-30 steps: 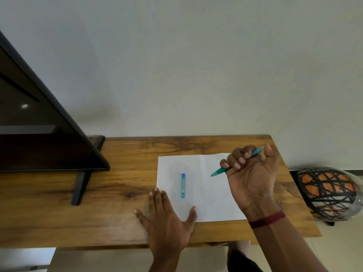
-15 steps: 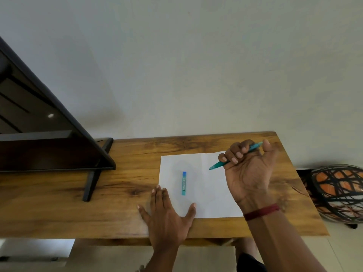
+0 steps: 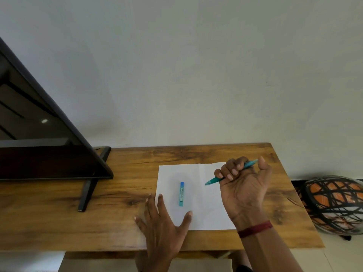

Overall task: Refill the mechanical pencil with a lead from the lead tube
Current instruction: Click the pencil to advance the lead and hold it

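Note:
A teal mechanical pencil (image 3: 214,180) is gripped in my right hand (image 3: 243,187), held palm up above the right part of a white paper sheet (image 3: 204,209); its tip points left and down, its cap end sticks out by my thumb. A small blue-teal lead tube (image 3: 181,193) lies lengthwise on the paper's left half, untouched. My left hand (image 3: 164,222) rests flat with fingers spread on the paper's near-left corner, thumb just below the tube.
The wooden table (image 3: 117,222) stands against a pale wall. A dark monitor (image 3: 39,150) on a black stand (image 3: 88,191) fills the left side. Beyond the table's right edge sits an orange-and-black helmet (image 3: 334,205).
The view shifted slightly. My right hand stays raised with the pencil in much the same pose; my left hand remains flat on the paper.

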